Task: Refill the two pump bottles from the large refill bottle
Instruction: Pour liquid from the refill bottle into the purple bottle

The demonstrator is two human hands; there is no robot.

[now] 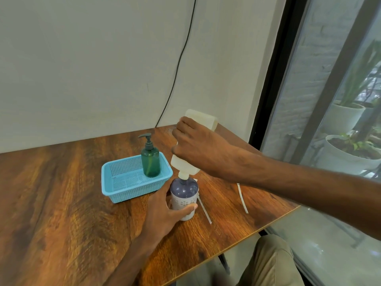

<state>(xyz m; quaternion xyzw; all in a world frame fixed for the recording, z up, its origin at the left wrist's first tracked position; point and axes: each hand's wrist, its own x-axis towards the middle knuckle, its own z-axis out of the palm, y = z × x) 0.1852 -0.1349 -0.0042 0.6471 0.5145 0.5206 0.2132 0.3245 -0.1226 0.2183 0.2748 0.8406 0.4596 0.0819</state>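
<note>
Refill bottle (183,165) inverted, our right hand (198,149) grasping it; left hand (165,211) grips purple bottle (184,189). Likely risk: spout (183,174) slips out, spilling onto table (61,182).

Cream refill bottle (186,164), purple bottle (184,188) (white flower-patterned sleeve), green bottle (150,161), blue basket (123,189)

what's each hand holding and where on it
Right hand grips the upended refill bottle round its middle; left hand holds the purple bottle by its lower body.
</note>
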